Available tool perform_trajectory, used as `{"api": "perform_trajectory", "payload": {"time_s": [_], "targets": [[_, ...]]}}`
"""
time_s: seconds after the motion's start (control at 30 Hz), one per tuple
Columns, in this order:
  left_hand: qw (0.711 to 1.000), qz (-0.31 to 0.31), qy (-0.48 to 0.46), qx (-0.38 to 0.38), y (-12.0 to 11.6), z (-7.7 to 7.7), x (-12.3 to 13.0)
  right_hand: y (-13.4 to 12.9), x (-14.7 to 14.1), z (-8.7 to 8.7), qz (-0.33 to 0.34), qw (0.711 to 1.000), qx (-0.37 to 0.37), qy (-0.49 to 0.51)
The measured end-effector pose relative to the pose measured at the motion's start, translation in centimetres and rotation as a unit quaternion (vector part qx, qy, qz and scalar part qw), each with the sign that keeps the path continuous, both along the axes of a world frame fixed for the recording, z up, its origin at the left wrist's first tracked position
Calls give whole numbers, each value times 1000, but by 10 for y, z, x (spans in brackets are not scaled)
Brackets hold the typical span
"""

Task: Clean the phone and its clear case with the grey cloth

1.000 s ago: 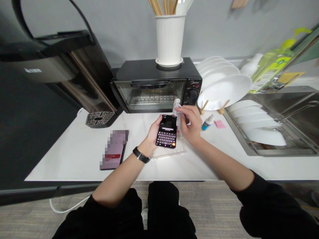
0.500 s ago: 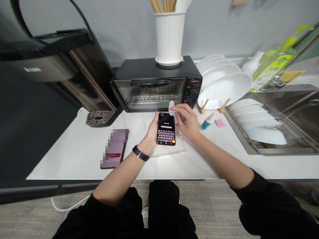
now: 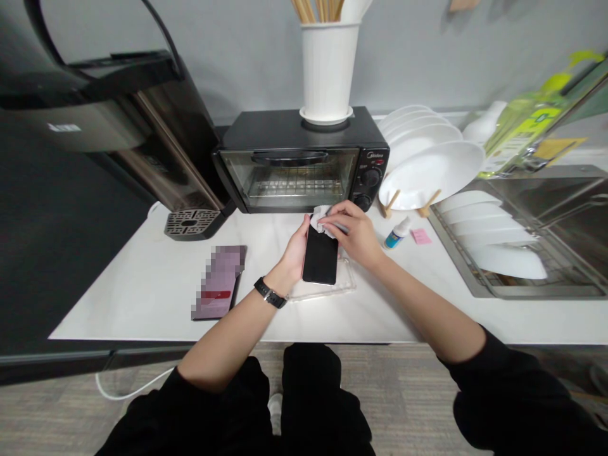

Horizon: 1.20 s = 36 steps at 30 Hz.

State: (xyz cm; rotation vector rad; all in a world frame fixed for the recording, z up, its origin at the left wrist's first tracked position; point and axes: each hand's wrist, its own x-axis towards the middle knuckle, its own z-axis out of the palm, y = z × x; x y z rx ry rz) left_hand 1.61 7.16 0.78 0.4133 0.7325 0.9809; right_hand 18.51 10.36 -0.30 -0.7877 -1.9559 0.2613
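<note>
My left hand (image 3: 295, 253), with a black watch on its wrist, is wrapped round a smartphone (image 3: 320, 259) whose screen is dark. Pinched in the fingers of my right hand (image 3: 354, 231) is a crumpled white tissue (image 3: 321, 220), pressed against the phone's top end. Under the phone, a clear phone case (image 3: 344, 285) lies on the white counter (image 3: 142, 285). Right of my right hand stands a small spray bottle (image 3: 397, 233) with a blue label, beside a pink sticky note (image 3: 421, 236). A second phone (image 3: 219, 282), partly pixelated, rests to the left.
A black toaster oven (image 3: 299, 164) stands behind my hands, with a white cup (image 3: 330, 69) of chopsticks on top. At left is a water dispenser (image 3: 190, 221). White plates (image 3: 434, 171) stand in a rack by the sink (image 3: 475, 288), near a green soap bottle (image 3: 522, 130).
The phone's screen has gone from a lit keyboard to dark. My right hand has brought the tissue slightly down and left, onto the phone's top end.
</note>
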Motion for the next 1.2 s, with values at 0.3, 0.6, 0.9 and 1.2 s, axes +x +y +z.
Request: {"api": "perform_trajectory", "payload": {"time_s": [0.3, 0.6, 0.9, 1.2], "targets": [[992, 101, -69, 33, 0, 15, -3, -15, -5, 16, 234, 965, -5, -117], [998, 13, -59, -14, -7, 16, -1, 7, 10, 2, -14, 998, 53, -41], [995, -6, -101, -25, -8, 6, 8, -12, -7, 2, 1, 997, 78, -4], [985, 146, -91, 21, -5, 23, -4, -20, -12, 4, 184, 978, 79, -64]]}}
